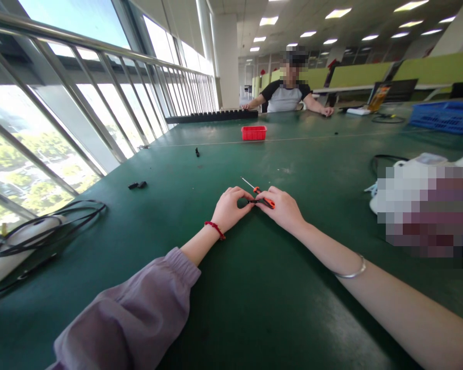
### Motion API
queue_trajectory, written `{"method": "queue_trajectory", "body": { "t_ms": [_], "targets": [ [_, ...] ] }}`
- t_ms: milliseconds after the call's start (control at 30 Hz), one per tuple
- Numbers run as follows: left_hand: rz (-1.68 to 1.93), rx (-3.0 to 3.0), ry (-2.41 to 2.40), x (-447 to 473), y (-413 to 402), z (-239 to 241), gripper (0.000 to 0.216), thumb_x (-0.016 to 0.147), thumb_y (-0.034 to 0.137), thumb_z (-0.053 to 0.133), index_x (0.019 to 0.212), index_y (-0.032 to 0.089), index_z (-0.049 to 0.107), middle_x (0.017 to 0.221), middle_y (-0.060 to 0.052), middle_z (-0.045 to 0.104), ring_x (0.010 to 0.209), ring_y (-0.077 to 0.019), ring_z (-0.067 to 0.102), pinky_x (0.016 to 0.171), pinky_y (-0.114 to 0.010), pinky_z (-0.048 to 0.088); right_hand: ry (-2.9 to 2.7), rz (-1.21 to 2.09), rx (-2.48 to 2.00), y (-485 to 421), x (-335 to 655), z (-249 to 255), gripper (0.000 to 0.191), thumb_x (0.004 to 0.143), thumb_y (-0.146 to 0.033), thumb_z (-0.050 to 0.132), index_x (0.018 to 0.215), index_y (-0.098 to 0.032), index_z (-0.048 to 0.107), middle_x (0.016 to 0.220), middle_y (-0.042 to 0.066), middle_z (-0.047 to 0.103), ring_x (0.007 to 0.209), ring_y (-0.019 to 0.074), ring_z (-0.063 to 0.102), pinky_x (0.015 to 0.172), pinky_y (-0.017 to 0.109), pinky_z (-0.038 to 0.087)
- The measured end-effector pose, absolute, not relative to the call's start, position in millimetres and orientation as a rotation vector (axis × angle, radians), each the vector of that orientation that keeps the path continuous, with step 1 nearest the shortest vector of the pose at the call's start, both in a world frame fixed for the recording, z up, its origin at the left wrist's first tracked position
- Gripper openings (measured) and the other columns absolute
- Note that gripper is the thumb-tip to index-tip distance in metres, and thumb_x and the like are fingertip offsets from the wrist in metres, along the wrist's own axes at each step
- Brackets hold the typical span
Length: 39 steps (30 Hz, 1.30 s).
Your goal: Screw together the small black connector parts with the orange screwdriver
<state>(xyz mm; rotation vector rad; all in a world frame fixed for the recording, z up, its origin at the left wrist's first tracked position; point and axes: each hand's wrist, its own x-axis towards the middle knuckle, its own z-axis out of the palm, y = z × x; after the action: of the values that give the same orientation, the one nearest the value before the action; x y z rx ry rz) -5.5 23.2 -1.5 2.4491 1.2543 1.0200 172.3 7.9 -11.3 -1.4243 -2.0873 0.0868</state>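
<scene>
My left hand [229, 208] rests on the green table [254, 288], fingers curled and pinched on a small black part [253, 201] between both hands. My right hand [283, 208] is closed round a small orange-handled screwdriver [263, 197]; its thin metal tip points up and to the left, away from me. The two hands touch at the fingertips. A red cord is on my left wrist, a silver bangle on my right forearm.
A red bin [253, 133] stands farther back, with a long black tray [212, 116] behind it. Small black parts [138, 185] lie to the left. Cables [50, 226] lie at the left edge. A person [287, 92] sits at the far side. A blue crate [445, 116] is back right.
</scene>
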Motion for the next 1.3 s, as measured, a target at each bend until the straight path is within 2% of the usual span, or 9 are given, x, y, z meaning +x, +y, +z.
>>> {"method": "queue_trajectory", "body": {
  "t_ms": [233, 467, 700, 867, 1000, 1167, 1300],
  "targets": [
    [0.992, 2.526, 1.263, -7, 23, -2, 0.009, 0.078, 0.026, 0.062, 0.081, 0.019, 0.068, 0.090, -0.003, 0.064, 0.090, -0.0195, 0.056, 0.086, -0.034, 0.044, -2.073, 0.094, -1.408, 4, 173, -11, 0.018, 0.081, -0.034, 0.057, 0.093, -0.027, 0.068, 0.082, 0.001, 0.055, 0.072, 0.0149, 0.055, 0.064, 0.025, 0.038],
    [0.903, 2.510, 1.239, -6, 27, -5, 0.006, 0.076, 0.023, 0.063, 0.076, 0.020, 0.068, 0.106, -0.002, 0.066, 0.099, -0.0201, 0.056, 0.094, -0.036, 0.043, -1.811, 0.112, -1.489, 7, 180, -11, 0.021, 0.079, -0.034, 0.055, 0.093, -0.025, 0.067, 0.086, 0.002, 0.059, 0.073, 0.0148, 0.055, 0.061, 0.025, 0.039],
    [0.931, 2.447, 1.308, -7, 26, 1, 0.006, 0.075, 0.022, 0.063, 0.076, 0.019, 0.068, 0.093, -0.003, 0.069, 0.090, -0.0191, 0.061, 0.089, -0.035, 0.046, -1.820, 0.137, -1.495, 9, 183, -12, 0.018, 0.078, -0.032, 0.056, 0.090, -0.025, 0.067, 0.083, 0.001, 0.059, 0.071, 0.0147, 0.056, 0.061, 0.025, 0.039],
    [1.084, 2.331, 1.636, -67, 10, 12, 0.010, 0.075, 0.026, 0.061, 0.077, 0.020, 0.068, 0.097, -0.003, 0.070, 0.094, -0.0204, 0.062, 0.093, -0.036, 0.046, -1.816, 0.151, -1.497, 8, 183, -11, 0.019, 0.078, -0.031, 0.054, 0.090, -0.025, 0.067, 0.084, 0.001, 0.061, 0.071, 0.0140, 0.056, 0.062, 0.026, 0.040],
    [1.034, 2.134, 2.072, -146, -7, 15, 0.018, 0.074, 0.034, 0.058, 0.079, 0.020, 0.069, 0.098, -0.003, 0.070, 0.091, -0.0218, 0.063, 0.089, -0.035, 0.047, -1.843, 0.160, -1.485, 8, 182, -12, 0.018, 0.078, -0.030, 0.053, 0.088, -0.025, 0.067, 0.084, 0.001, 0.061, 0.070, 0.0138, 0.055, 0.060, 0.025, 0.039],
    [0.880, 1.873, 2.513, -209, -28, 19, 0.020, 0.073, 0.042, 0.056, 0.079, 0.026, 0.067, 0.089, 0.008, 0.070, 0.085, -0.0196, 0.062, 0.083, -0.031, 0.048, -1.865, 0.167, -1.488, 9, 181, -14, 0.018, 0.078, -0.029, 0.053, 0.089, -0.025, 0.067, 0.087, 0.001, 0.062, 0.070, 0.0140, 0.055, 0.060, 0.025, 0.038],
    [0.777, 1.799, 2.519, -222, -34, 24, 0.019, 0.072, 0.042, 0.057, 0.076, 0.026, 0.066, 0.086, 0.009, 0.070, 0.084, -0.0193, 0.062, 0.083, -0.031, 0.046, -1.893, 0.175, -1.492, 9, 182, -14, 0.019, 0.078, -0.028, 0.053, 0.089, -0.025, 0.068, 0.085, 0.001, 0.062, 0.069, 0.0143, 0.055, 0.060, 0.026, 0.039]
  ]
}}
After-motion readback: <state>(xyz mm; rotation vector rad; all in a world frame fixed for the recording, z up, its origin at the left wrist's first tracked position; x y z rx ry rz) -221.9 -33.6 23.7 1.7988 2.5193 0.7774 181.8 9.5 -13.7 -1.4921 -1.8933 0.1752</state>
